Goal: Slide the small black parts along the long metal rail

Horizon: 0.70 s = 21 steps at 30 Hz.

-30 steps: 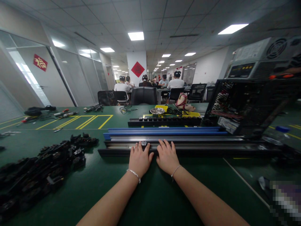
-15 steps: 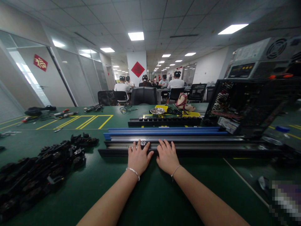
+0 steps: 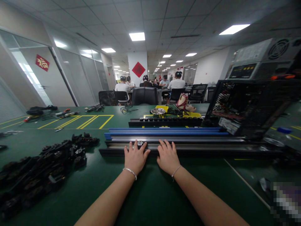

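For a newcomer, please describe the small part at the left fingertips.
On the green table, find the front black channel. The small dark part with a pale top sits there at the left hand, alone, unlike the row on the rear rail.

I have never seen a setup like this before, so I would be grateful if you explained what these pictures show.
There is no robot: a person works with two bare hands, and every picture comes from one camera on their head, looking forward and down. The left hand has its fingers around a small part at the long dark rails; whether it grips it, I cannot tell. The right hand rests on the rails, fingers spread. On the green table also lie a blue rail behind them, a pile of black parts to the left, and a metal bowl farther back.
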Each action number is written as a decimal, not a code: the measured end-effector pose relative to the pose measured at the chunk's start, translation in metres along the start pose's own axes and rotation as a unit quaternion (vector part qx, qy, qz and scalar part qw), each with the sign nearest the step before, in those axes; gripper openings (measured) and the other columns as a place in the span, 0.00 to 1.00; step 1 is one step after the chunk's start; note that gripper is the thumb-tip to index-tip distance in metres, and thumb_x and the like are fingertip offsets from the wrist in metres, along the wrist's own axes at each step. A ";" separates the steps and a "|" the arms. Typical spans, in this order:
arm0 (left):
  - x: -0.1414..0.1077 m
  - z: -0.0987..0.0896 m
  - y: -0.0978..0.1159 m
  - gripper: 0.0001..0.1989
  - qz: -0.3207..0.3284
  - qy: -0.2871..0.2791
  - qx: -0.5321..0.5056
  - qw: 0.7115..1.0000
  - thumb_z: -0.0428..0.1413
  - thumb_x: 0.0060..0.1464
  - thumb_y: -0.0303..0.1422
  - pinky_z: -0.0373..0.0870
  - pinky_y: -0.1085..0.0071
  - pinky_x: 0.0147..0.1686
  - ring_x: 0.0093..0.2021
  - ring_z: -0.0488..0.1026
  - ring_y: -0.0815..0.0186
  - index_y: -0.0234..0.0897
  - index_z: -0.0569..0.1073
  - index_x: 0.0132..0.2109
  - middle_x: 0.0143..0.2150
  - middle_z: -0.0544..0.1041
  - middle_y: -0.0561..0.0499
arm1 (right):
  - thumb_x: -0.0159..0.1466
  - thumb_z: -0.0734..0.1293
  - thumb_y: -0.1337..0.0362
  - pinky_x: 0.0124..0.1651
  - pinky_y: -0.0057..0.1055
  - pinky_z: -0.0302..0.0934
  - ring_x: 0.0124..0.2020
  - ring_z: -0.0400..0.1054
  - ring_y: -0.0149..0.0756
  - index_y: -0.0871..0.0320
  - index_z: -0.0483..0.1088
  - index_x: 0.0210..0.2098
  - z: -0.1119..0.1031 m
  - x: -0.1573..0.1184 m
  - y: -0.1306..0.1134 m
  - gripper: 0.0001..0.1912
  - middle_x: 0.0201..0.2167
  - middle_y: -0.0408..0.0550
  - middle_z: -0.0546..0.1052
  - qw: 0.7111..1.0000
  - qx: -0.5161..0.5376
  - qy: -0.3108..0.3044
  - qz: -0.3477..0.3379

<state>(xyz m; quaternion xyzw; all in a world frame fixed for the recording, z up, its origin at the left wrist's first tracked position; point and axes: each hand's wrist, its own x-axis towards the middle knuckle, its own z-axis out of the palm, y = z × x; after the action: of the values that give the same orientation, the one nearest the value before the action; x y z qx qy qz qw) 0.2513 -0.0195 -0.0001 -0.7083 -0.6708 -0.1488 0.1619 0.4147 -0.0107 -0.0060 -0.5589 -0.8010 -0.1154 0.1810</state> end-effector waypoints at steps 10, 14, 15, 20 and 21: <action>0.000 0.001 0.001 0.27 -0.018 -0.016 0.001 1.000 0.36 0.56 0.53 0.46 0.40 0.53 0.61 0.53 0.43 0.55 0.61 0.59 0.62 0.60 0.42 | 0.55 0.61 0.62 0.61 0.51 0.32 0.61 0.47 0.48 0.58 0.66 0.44 0.000 0.000 0.000 0.17 0.60 0.52 0.59 1.000 0.001 0.000 -0.001; 0.000 -0.002 0.000 0.27 -0.031 -0.030 0.003 0.999 0.36 0.57 0.52 0.46 0.40 0.54 0.61 0.52 0.43 0.53 0.61 0.59 0.62 0.60 0.41 | 0.55 0.61 0.62 0.61 0.50 0.31 0.61 0.46 0.48 0.58 0.66 0.43 -0.002 0.000 0.000 0.17 0.61 0.52 0.58 1.000 0.001 -0.012 0.003; 0.000 -0.003 -0.001 0.27 -0.033 -0.031 0.004 0.999 0.36 0.57 0.52 0.46 0.40 0.54 0.62 0.52 0.43 0.53 0.61 0.59 0.62 0.60 0.41 | 0.55 0.61 0.62 0.61 0.50 0.31 0.61 0.46 0.48 0.58 0.66 0.43 -0.002 0.000 0.000 0.17 0.61 0.52 0.58 1.000 0.001 -0.014 0.003; 0.000 -0.008 -0.004 0.27 -0.043 -0.047 0.002 0.998 0.38 0.57 0.52 0.46 0.40 0.54 0.62 0.50 0.43 0.52 0.61 0.59 0.62 0.59 0.40 | 0.55 0.61 0.63 0.61 0.51 0.31 0.61 0.45 0.48 0.58 0.66 0.45 -0.004 0.000 -0.001 0.17 0.61 0.53 0.58 1.000 0.000 -0.024 0.003; 0.000 -0.009 -0.005 0.27 -0.045 -0.050 0.002 0.998 0.38 0.57 0.51 0.46 0.40 0.54 0.62 0.50 0.43 0.52 0.61 0.59 0.62 0.59 0.41 | 0.55 0.61 0.63 0.61 0.51 0.31 0.61 0.45 0.48 0.58 0.66 0.45 -0.004 0.000 -0.001 0.17 0.61 0.53 0.57 1.000 0.000 -0.026 0.003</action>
<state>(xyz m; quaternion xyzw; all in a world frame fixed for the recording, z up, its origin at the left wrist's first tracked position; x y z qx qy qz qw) 0.2467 -0.0229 0.0081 -0.6837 -0.7095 -0.1192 0.1225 0.4147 -0.0124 -0.0021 -0.5639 -0.8040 -0.0996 0.1604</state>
